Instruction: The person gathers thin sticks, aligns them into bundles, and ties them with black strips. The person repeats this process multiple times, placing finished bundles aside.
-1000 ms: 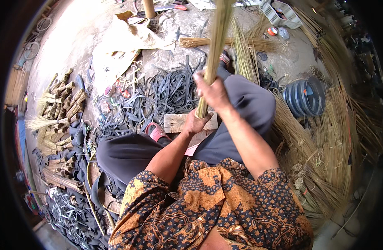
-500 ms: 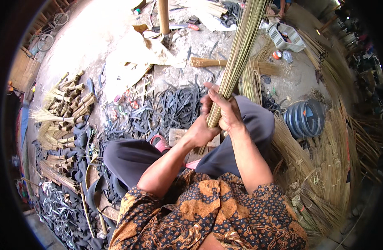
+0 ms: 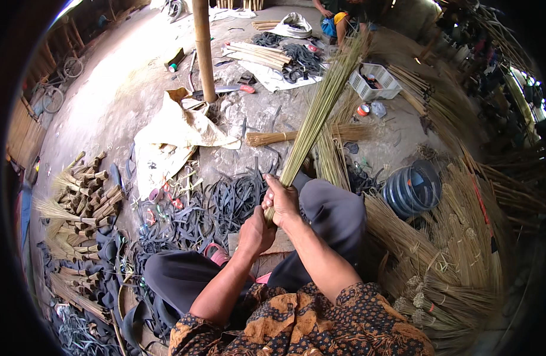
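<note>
At left, short stick bundles (image 3: 104,199) lie piled beside dark strips (image 3: 234,199). The left hand (image 3: 257,234) grips the stalk bundle (image 3: 322,110) at its lower end; the right hand (image 3: 283,203) grips just above. The bundle slants up and rightward. Apparent step: 2-handed gathering. Next move calls for firm, even pressure at the base.

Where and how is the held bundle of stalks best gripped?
The bundle of stalks is likely best gripped at its lower end, from the near side, where the left hand and right hand are: it is narrow there, tilting away and spreading wider toward its far end.
</note>
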Available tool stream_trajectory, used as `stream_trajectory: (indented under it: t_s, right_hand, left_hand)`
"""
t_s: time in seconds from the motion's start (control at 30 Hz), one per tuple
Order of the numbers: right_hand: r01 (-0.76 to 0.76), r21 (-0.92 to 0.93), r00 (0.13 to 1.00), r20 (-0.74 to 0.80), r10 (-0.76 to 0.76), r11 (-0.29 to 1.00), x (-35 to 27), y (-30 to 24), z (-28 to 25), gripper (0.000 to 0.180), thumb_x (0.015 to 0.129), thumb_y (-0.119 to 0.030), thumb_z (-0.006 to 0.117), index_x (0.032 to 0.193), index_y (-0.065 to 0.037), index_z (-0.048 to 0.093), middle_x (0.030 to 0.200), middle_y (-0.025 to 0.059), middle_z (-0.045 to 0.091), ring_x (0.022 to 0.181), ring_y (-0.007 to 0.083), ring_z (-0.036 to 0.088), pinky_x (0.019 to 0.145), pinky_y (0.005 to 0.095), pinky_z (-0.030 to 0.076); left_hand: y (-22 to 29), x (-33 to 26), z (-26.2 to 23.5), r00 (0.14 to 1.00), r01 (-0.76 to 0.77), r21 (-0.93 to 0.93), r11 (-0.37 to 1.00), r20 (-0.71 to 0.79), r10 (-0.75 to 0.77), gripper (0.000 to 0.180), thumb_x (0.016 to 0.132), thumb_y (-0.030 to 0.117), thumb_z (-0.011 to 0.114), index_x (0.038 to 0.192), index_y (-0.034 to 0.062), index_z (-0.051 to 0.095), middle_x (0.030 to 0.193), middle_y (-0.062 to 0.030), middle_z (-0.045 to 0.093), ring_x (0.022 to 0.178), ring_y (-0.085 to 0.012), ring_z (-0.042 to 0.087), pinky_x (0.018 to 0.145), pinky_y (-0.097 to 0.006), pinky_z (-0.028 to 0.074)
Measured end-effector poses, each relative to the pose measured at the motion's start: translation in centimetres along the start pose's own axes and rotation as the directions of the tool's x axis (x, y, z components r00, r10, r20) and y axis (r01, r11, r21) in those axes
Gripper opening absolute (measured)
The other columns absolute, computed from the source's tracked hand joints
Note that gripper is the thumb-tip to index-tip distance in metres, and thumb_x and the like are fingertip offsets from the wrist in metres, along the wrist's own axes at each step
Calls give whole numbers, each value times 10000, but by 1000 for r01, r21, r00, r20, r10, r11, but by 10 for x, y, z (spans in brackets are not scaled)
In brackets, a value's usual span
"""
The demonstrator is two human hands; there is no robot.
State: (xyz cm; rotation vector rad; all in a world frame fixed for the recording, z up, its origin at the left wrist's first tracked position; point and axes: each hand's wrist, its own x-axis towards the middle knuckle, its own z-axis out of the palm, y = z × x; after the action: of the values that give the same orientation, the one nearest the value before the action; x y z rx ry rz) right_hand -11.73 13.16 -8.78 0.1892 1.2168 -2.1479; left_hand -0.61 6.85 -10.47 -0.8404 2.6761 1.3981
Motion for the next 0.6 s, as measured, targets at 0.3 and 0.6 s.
stream_trajectory:
  t_s: [0.3,0.6]
  right_hand:
    - [78,-46,964,257,-63,996,31,-5,20,574,1002,-542,650,1214,-8,635,1085,98,727,906,163,714,772,295,581]
    - [-151,-797,988,-96,124,584,111,78,-96,282,1001,-349,677,1022,-69,687,830,-5,678,579,75,601,485,246,433]
  left_hand:
    - [2,43,-104,987,-153,100,983,-29,157,374,880,333,768,1104,45,686,899,-278,715,888,-484,695,765,-542,557]
    - [3,47,-196,991,-40,73,997,-124,49,362,935,346,761,1125,51,672,758,-197,677,690,-363,660,671,-459,502]
